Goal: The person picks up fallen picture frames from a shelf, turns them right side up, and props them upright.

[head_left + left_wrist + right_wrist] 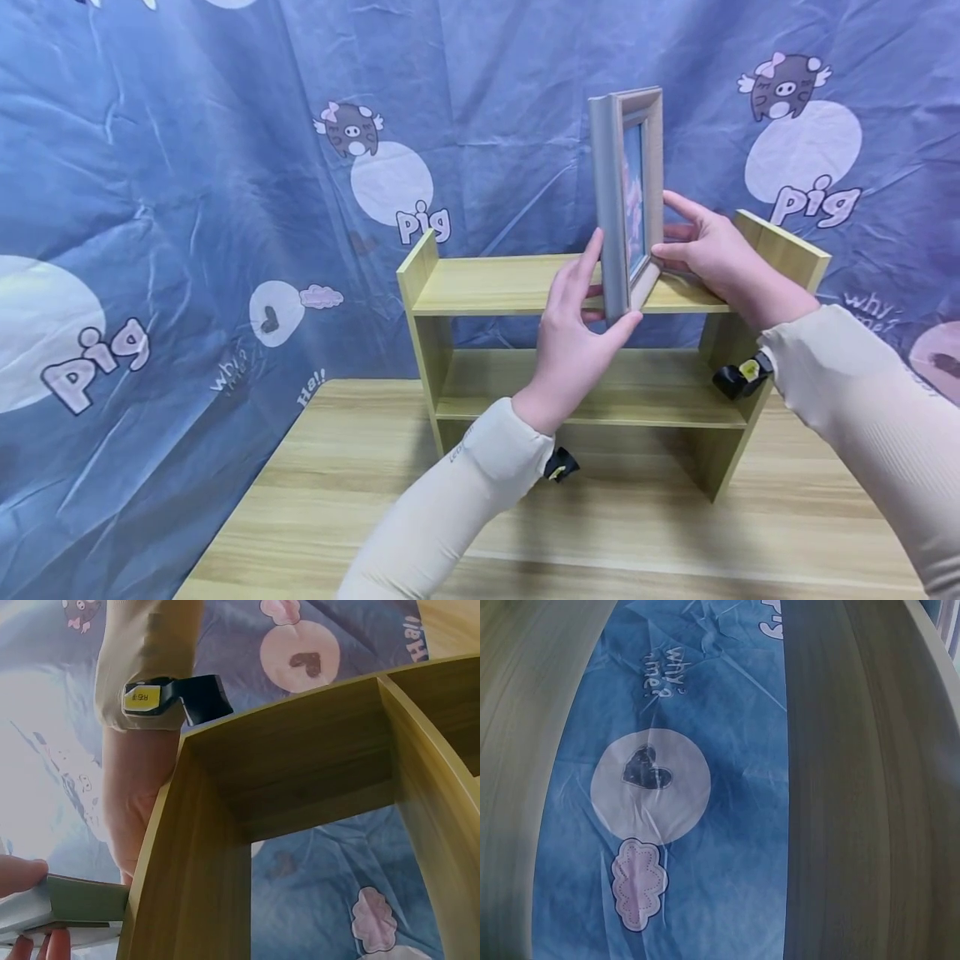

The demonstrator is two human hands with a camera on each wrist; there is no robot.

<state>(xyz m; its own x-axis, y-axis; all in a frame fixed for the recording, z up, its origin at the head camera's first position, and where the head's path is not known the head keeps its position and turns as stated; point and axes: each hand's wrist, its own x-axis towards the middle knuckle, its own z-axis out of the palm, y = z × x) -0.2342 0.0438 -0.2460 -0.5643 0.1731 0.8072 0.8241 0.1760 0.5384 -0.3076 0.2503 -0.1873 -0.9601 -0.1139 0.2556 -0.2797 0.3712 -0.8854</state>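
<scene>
A picture frame (pixel 606 208) with a pale wooden border stands upright over the shelf's top board, turned so its picture (pixel 634 196) faces right. My left hand (pixel 573 333) grips its near lower edge, thumb at the bottom corner and fingers along the outer side. With thumb and fingers, my right hand (pixel 708 250) holds the far edge low down. In the left wrist view, the underside of the picture frame (pixel 86 901) shows between my left fingers (pixel 21 874) and the shelf side. Neither hand appears in the right wrist view.
A wooden desktop shelf (pixel 491 283) with raised side panels stands on a wood-grain table (pixel 360 492). Behind it hangs a blue curtain (pixel 495 108) printed with pigs. Black wrist straps (pixel 742 377) show at both sleeves, the right one overlapping the shelf's side.
</scene>
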